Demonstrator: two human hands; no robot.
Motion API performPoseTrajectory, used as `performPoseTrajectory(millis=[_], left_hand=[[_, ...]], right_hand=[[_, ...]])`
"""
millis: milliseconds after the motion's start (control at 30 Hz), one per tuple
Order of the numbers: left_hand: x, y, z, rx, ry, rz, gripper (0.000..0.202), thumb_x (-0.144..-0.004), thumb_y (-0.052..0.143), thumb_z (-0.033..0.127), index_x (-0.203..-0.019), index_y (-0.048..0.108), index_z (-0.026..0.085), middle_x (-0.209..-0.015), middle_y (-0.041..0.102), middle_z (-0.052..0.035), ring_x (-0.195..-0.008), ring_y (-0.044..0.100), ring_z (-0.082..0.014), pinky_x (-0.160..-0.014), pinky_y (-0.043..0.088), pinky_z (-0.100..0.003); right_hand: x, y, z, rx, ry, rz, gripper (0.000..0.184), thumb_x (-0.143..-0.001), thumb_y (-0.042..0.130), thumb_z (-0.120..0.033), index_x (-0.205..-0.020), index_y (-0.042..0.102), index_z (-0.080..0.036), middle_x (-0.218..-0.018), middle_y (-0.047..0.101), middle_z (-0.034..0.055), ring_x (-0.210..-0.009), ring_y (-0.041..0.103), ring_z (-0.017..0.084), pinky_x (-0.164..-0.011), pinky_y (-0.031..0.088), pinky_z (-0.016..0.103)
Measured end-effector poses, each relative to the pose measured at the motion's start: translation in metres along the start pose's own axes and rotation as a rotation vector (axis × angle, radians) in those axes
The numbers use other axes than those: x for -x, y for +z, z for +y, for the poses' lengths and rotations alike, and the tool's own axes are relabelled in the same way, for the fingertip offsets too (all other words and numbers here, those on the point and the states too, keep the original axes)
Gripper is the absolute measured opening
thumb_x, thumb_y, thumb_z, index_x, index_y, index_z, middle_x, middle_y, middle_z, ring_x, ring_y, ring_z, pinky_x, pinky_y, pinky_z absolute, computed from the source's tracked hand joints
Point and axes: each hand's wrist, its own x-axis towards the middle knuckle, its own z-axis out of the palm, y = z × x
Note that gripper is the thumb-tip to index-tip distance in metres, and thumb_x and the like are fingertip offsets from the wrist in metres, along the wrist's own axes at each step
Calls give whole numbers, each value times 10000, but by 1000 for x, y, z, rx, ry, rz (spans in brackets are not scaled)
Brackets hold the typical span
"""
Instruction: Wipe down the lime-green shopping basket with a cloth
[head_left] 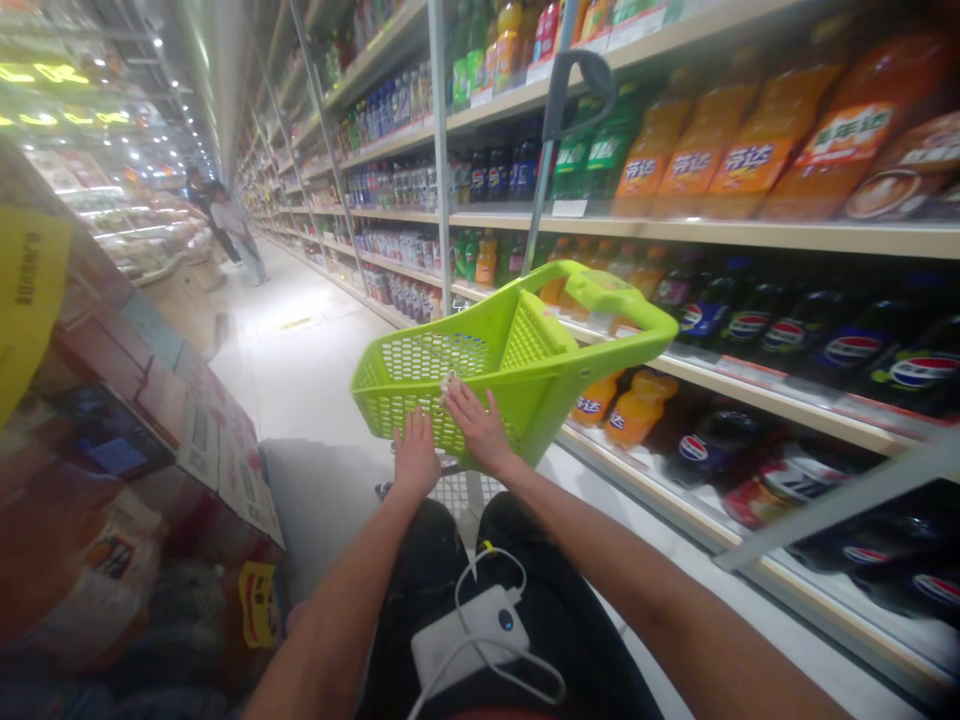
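A cart [427, 355] stands ahead in the aisle [300, 400], with bottles [750, 160] on shelves [750, 232] to its right and cartons [150, 400] to its left.

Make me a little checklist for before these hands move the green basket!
1. Left hand and right hand on the green basket: ok, both touch it.
2. Basket away from the lower shelf: cannot tell, its far end looks close to the orange bottles.
3. Two people down the aisle: ok, far off.
4. White power bank cable: not ok, it hangs in loose loops.

lime-green basket [480, 385] (honeycomb mesh)
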Motion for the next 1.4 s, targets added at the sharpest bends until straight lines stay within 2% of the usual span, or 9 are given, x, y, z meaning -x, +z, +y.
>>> performPoseTrajectory(millis=[100,300,433,600,700,933,1033,1200,1400], left_hand=[[-2,0,5,-2,23,4,692,-715,423,109,-1381,235,94,-1495,128,-103,-1371,102,-232,-1090,160,-484],[-1,0,23,-4,103,-17,701,-713,432,112,-1384,228,113,-1497,113,-94,-1372,90,-229,-1088,149,-493],[-2,-2,29,-8,119,-50,696,-715,451,130,-1378,241,118,-1495,128,-105,-1371,99,-232,-1088,149,-493],[-6,-7,39,-14,111,-52,712,-711,467,153,-1383,231,129,-1496,119,-109,-1373,81,-240,-1085,161,-497],[-6,-8,49,-23,145,-36,688,-722,421,124,-1384,236,131,-1495,131,-98,-1373,88,-232,-1086,159,-499],[-2,-10,67,-45,225,-8,696,-713,416,124,-1385,233,131,-1495,134,-95,-1371,99,-236,-1088,157,-491],[-2,-15,72,-42,231,-14,692,-712,419,125,-1381,243,135,-1490,154,-99,-1370,108,-231,-1085,168,-487],[-7,-24,85,-11,224,-9,712,-699,427,127,-1384,233,123,-1495,136,-98,-1371,98,-228,-1094,148,-473],[-5,-31,101,9,292,23,703,-705,427,143,-1380,236,111,-1499,121,-88,-1372,90,-228,-1095,154,-467]], right_hand=[[4,1,5,18,2,-75,505,-834,339,-48,-1322,393,-168,-1401,360,113,-1331,248,224,-1055,151,552],[43,16,5,45,12,-205,504,-801,388,-32,-1286,438,-160,-1354,430,133,-1278,353,246,-1020,244,562],[54,0,9,50,16,-139,483,-822,372,-48,-1286,439,-165,-1359,425,121,-1281,350,227,-1025,247,538],[44,-25,26,80,48,-27,524,-822,353,-54,-1330,384,-179,-1382,391,114,-1324,266,215,-1050,182,535],[50,-23,35,102,49,-80,518,-805,354,-36,-1299,428,-173,-1377,400,114,-1301,315,228,-1032,235,531],[95,-4,37,106,45,-166,500,-800,369,-30,-1275,452,-160,-1346,443,124,-1269,368,227,-1007,293,526],[102,-16,37,106,49,-151,495,-806,363,-27,-1268,459,-175,-1351,439,118,-1264,377,220,-999,300,525],[92,-47,48,110,97,-30,525,-812,331,-22,-1307,414,-177,-1376,400,116,-1315,286,210,-1030,229,539],[106,-54,55,119,127,-96,547,-762,325,33,-1241,488,-175,-1318,480,102,-1239,414,207,-1005,285,499]])
